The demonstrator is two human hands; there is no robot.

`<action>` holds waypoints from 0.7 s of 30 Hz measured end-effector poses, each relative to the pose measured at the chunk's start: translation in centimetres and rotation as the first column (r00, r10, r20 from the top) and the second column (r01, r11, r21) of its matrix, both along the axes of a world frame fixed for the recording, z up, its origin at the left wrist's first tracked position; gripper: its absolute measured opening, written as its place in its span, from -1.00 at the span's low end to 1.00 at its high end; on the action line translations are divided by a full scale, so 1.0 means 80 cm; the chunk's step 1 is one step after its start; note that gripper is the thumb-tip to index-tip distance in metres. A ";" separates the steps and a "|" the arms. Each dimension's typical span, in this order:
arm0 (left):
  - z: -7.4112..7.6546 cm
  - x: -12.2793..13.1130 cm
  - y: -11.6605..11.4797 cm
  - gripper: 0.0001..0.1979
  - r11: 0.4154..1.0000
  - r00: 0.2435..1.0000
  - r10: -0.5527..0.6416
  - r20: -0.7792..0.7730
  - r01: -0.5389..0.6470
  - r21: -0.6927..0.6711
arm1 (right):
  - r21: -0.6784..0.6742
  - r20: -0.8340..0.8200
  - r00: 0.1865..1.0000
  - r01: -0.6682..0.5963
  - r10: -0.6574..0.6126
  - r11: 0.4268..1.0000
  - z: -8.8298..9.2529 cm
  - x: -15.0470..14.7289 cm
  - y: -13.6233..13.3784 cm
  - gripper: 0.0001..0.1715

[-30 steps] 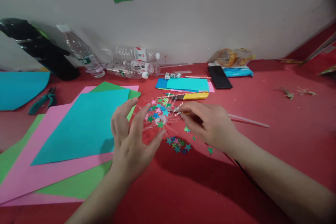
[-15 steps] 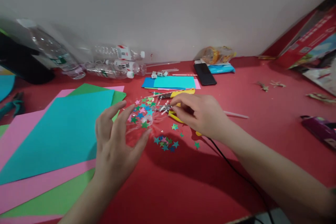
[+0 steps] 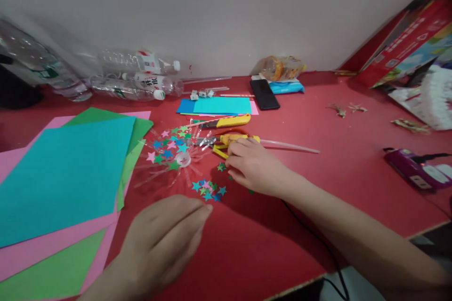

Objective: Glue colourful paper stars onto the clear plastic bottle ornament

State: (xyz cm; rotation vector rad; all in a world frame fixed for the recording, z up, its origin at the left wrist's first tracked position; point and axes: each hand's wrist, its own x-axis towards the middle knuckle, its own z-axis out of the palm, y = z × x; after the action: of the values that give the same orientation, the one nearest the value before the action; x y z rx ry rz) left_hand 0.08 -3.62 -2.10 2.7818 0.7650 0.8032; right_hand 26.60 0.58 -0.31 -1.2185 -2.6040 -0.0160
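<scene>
My right hand (image 3: pixel 252 167) is closed over the handle of a yellow hot glue gun (image 3: pixel 229 138), which lies on the red table with its nozzle to the left. A clear glue stick (image 3: pixel 289 146) juts out of its back end. My left hand (image 3: pixel 169 235) is held low at the front, thumb and fingers pinched together; anything between them is hidden. Beyond it a clear plastic bottle top cut into splayed strips (image 3: pixel 183 159) has colored paper stars (image 3: pixel 167 154) on its strips. A small heap of loose stars (image 3: pixel 208 189) lies between my hands.
Large colored paper sheets (image 3: pixel 67 174) cover the left side. Behind the glue gun lie a yellow utility knife (image 3: pixel 233 121), small paper pieces (image 3: pixel 222 105) and a phone (image 3: pixel 264 94). Plastic bottles (image 3: pixel 130 89) line the wall. A purple power strip (image 3: pixel 416 169) sits at right.
My right hand has come down onto the glue gun handle. My left hand has pulled back from the starred bottle top toward the front edge, its fingers going from spread to pinched. The view shifted right.
</scene>
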 end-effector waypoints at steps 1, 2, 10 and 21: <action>-0.002 0.010 0.002 -0.66 0.998 0.997 -0.070 -0.033 0.070 0.005 | 0.011 0.018 1.000 -0.002 0.001 1.000 -0.003 -0.002 0.000 -0.84; -0.003 0.021 0.005 -0.69 0.994 0.992 -0.108 -0.067 0.107 -0.017 | 0.021 0.034 0.999 -0.001 0.000 1.000 -0.006 -0.002 0.000 -0.83; 0.001 0.039 0.026 -0.79 1.000 0.999 0.007 -0.032 -0.006 0.016 | 0.033 -0.002 0.997 -0.079 0.079 0.996 -0.004 -0.007 -0.005 -0.78; -0.013 0.032 0.032 -0.76 0.999 0.994 0.028 -0.108 -0.026 0.023 | -0.068 0.047 0.988 -0.146 0.150 0.987 -0.013 -0.026 -0.017 -0.82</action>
State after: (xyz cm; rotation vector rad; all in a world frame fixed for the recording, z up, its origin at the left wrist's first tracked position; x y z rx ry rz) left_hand 2.63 -1.07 -3.11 2.8598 0.8181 0.6737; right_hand 24.55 -0.79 -1.31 -1.0547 -2.7532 0.0668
